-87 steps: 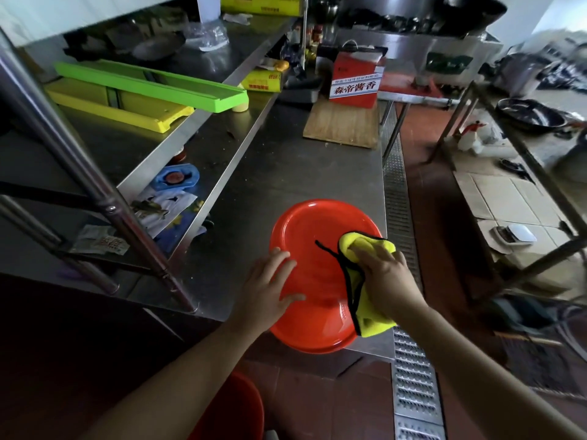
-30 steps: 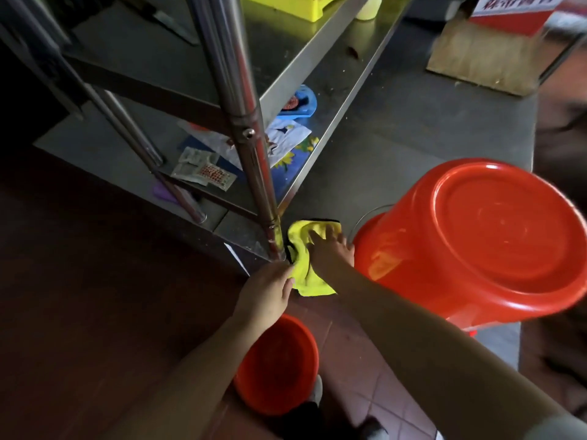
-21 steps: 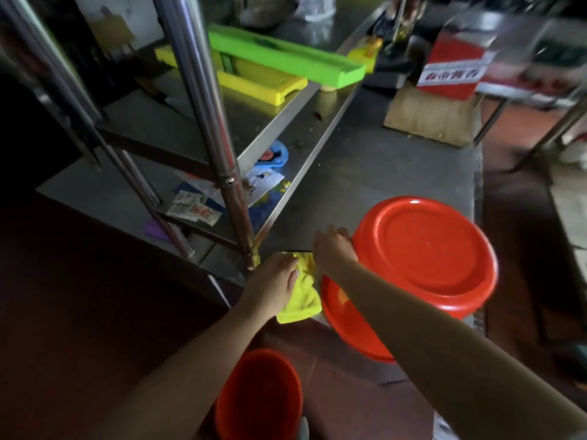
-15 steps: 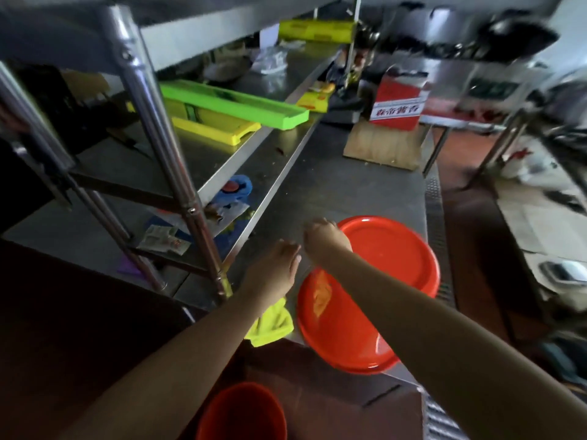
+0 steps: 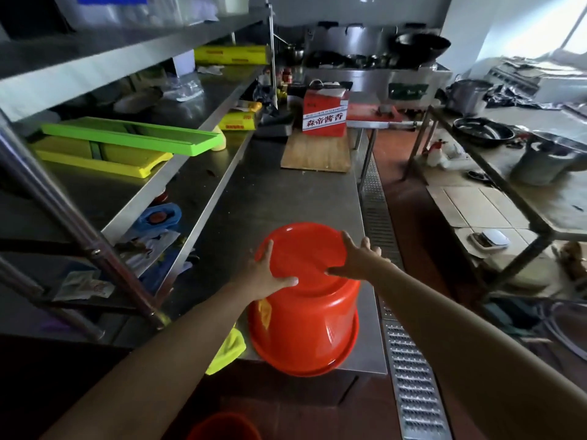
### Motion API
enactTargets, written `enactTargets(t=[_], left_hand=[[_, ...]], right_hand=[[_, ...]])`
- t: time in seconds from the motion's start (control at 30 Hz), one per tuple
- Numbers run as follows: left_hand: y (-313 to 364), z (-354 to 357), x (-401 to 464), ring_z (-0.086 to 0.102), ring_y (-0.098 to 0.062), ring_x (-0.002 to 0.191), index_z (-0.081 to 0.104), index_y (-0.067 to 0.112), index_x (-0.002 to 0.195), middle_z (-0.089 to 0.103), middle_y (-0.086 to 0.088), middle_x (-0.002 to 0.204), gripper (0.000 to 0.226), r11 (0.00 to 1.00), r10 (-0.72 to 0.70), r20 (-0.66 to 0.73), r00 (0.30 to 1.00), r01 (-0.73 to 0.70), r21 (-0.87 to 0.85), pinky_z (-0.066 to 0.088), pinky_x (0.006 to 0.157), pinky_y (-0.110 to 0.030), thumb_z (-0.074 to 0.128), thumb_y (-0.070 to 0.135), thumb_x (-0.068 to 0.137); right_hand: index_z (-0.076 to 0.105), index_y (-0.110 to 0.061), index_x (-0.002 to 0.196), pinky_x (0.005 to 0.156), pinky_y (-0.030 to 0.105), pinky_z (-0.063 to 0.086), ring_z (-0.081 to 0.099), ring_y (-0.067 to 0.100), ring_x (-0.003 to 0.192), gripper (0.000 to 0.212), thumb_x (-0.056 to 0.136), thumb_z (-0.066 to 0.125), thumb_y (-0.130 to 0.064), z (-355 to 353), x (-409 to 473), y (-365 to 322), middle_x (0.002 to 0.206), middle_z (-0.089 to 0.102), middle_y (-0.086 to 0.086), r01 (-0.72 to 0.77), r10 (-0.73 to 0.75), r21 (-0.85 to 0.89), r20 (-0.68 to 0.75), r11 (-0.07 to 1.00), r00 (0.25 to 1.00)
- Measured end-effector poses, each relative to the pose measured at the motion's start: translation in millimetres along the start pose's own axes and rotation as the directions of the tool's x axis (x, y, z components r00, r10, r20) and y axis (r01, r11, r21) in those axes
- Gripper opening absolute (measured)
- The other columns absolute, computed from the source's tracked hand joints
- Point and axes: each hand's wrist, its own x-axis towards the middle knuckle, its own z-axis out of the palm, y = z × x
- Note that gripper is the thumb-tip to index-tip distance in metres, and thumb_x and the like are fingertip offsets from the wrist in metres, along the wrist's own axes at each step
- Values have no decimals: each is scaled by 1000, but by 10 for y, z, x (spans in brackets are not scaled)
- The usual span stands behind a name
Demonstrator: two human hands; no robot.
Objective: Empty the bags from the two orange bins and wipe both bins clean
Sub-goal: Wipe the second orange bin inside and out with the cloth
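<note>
An orange bin (image 5: 305, 312) stands upside down at the near edge of the steel counter (image 5: 270, 192), its rim hanging slightly over the edge. My left hand (image 5: 265, 274) grips the left side of its upturned base. On the right side of the base rests my right hand (image 5: 355, 257), fingers spread. A yellow cloth (image 5: 227, 350) lies on the counter edge just left of the bin, partly hidden by my left forearm. The rim of a second orange bin (image 5: 222, 428) shows on the floor at the bottom of the view.
Steel shelves (image 5: 133, 173) with a slanted post (image 5: 79, 230) run along the left, holding green and yellow boards. A wooden board (image 5: 317, 152) and red box (image 5: 324, 114) sit farther along the counter. A floor drain grate (image 5: 409, 369) runs on the right beside another steel table (image 5: 540, 198).
The cloth left my right hand and now lies on the counter edge. Both hands moved onto the upturned bin's base. My view lifted from the floor to the counter.
</note>
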Motion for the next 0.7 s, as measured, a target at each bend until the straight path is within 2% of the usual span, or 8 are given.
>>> enactTargets(t=[0.07, 0.13, 0.27, 0.37, 0.47, 0.57, 0.63, 0.7], left_hand=[[-18, 12, 24, 27, -38, 143, -20, 40, 150, 11, -15, 161, 132, 988, -21, 64, 998, 30, -154, 31, 110, -52, 67, 81, 60], [-12, 42, 27, 22, -38, 145, -21, 39, 150, 12, -17, 161, 135, 968, -25, 58, 998, 39, -247, 29, 111, -53, 74, 74, 60], [50, 92, -70, 7, -37, 149, -22, 36, 150, 11, -19, 161, 137, 948, -7, -25, 1000, -1, -318, 25, 112, -55, 79, 65, 62], [164, 58, -189, 13, -40, 147, -19, 31, 152, 19, -21, 158, 139, 909, 47, -105, 993, -86, -409, 28, 112, -53, 85, 53, 63], [328, -54, -325, 20, -38, 145, -15, 32, 154, 19, -26, 155, 138, 886, 55, -222, 973, -150, -439, 29, 113, -51, 87, 50, 61], [375, -108, -484, 26, -31, 144, -5, 37, 154, 16, -21, 155, 124, 882, 22, -274, 962, -148, -448, 29, 115, -44, 70, 75, 62], [354, -42, -611, 36, -31, 139, 9, 44, 153, 22, -16, 153, 97, 870, -7, -266, 964, -125, -476, 32, 112, -40, 49, 84, 73], [327, 109, -733, 44, -32, 131, 27, 43, 149, 33, -17, 143, 75, 885, -4, -301, 954, -136, -445, 34, 112, -42, 34, 80, 84]], right_hand=[[-19, -39, 154, 108, 54, 40, 35, 52, 137, 134, 66, 77, -71, 101, 49, 61, 160, 8, 29, 18, -27, 193, 45, 981, 999], [-15, -31, 156, 98, 42, 47, 49, 45, 128, 133, 70, 83, -57, 185, 73, 88, 153, 27, 29, 73, -79, 337, 3, 939, 997], [-4, -32, 158, 92, 40, 51, 57, 39, 121, 130, 68, 87, -52, 240, 67, 186, 143, 48, 21, 142, -106, 409, -111, 901, 988], [0, -37, 158, 90, 41, 52, 56, 40, 119, 125, 68, 86, -51, 171, -8, 291, 143, 45, 20, 141, -76, 476, -153, 868, 985], [5, -39, 157, 94, 43, 49, 50, 42, 125, 123, 65, 82, -63, -43, -104, 412, 145, 37, 22, 150, -27, 545, -228, 825, 973], [20, -39, 155, 99, 42, 47, 48, 38, 130, 125, 51, 62, -93, -175, -253, 561, 148, 36, 19, 128, 0, 596, -211, 792, 978], [35, -42, 146, 82, 47, 59, 57, 36, 117, 112, 52, 43, -102, -130, -359, 666, 139, 48, 13, 94, -10, 608, -140, 789, 990], [46, -38, 131, 53, 37, 56, 62, 30, 95, 89, 67, 33, -97, -30, -461, 744, 124, 58, 9, 60, 14, 645, -109, 762, 994]])
